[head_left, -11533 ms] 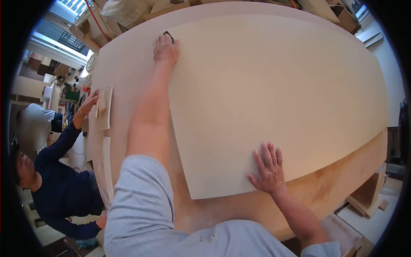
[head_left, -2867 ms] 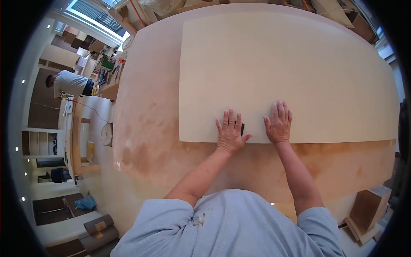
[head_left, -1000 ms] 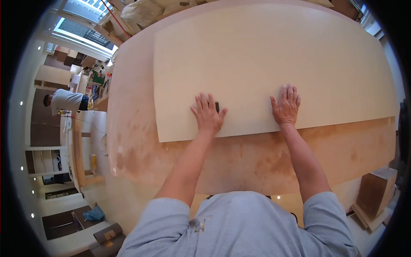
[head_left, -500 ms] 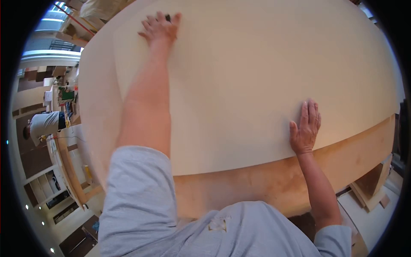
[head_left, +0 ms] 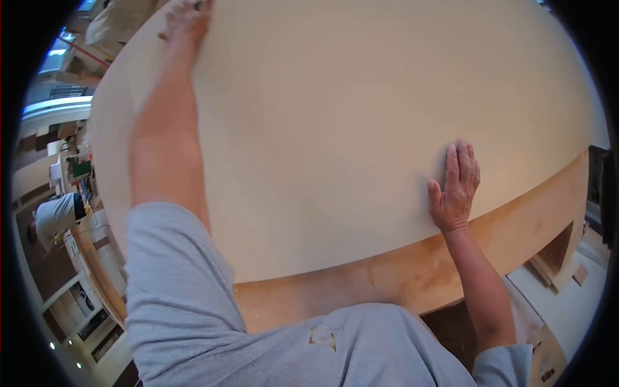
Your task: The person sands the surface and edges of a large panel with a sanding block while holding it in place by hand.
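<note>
A large pale cream sheet covers most of the view, with a brown wooden board edge showing along its near side. At the upper left, my left hand is stretched far out over the sheet, blurred by motion. A small dark object shows between its thumb and forefinger; its kind is hidden by the hand and the frame's edge. Lower right, my right hand lies flat on the sheet near the close edge, fingers extended and thumb apart, holding nothing.
Another person stands at a bench on the far left. Wooden pieces lie at the lower right by a white surface. Open shelving stands at the lower left. A pale draped bundle is at the top left.
My left hand has slid farther out and to the left, the dark object moving with it. My right hand stays flat on the sheet. The view has shifted slightly.
</note>
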`<move>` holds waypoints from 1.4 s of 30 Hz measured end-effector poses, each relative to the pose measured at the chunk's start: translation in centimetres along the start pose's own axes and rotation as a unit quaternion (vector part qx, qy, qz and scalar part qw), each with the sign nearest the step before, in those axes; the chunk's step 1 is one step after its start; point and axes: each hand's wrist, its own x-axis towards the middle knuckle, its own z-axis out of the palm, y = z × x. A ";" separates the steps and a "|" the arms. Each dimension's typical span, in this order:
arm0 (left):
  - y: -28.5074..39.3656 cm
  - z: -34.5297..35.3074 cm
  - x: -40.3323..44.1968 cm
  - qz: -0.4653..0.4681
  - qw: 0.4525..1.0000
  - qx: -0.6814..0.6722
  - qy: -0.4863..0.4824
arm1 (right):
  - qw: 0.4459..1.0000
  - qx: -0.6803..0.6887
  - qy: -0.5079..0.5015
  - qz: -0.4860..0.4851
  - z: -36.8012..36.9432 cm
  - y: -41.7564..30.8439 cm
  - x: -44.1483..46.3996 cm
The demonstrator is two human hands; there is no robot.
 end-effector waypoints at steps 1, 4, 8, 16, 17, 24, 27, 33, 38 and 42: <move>-0.6 0.5 -1.3 0.018 1.000 0.018 0.017 | 1.000 -0.003 0.003 -0.001 0.1 0.1 0.0; 4.0 -1.9 -13.1 0.043 0.999 -0.005 0.011 | 1.000 -0.010 0.014 0.002 0.6 0.3 0.0; 9.2 -4.4 -31.8 0.090 0.995 -0.025 0.023 | 1.000 -0.014 0.025 0.012 1.2 0.2 0.0; 14.2 -8.8 -55.9 0.100 0.992 -0.066 -0.049 | 1.000 0.020 0.004 -0.006 1.5 0.7 0.1; 14.1 -8.6 -55.7 0.099 0.992 -0.061 -0.057 | 0.999 0.027 -0.002 -0.021 1.4 1.4 -0.1; 14.9 -7.0 -40.6 0.024 0.999 -0.020 -0.030 | 1.000 0.004 -0.009 -0.021 -0.4 8.1 0.1; 13.8 -5.1 -27.7 -0.024 1.000 -0.002 -0.014 | 0.999 0.003 0.007 -0.036 -0.8 8.1 -0.3; 8.6 0.2 -2.3 -0.072 0.997 0.002 -0.035 | 0.999 0.027 -0.031 -0.028 -0.7 7.4 0.2; 5.3 3.4 12.5 0.044 0.961 0.265 -0.062 | 0.997 0.002 -0.071 0.007 -1.4 6.4 0.8; 1.1 8.9 18.3 -0.017 0.995 0.069 0.063 | 0.997 -0.012 -0.072 0.007 -1.4 6.9 0.7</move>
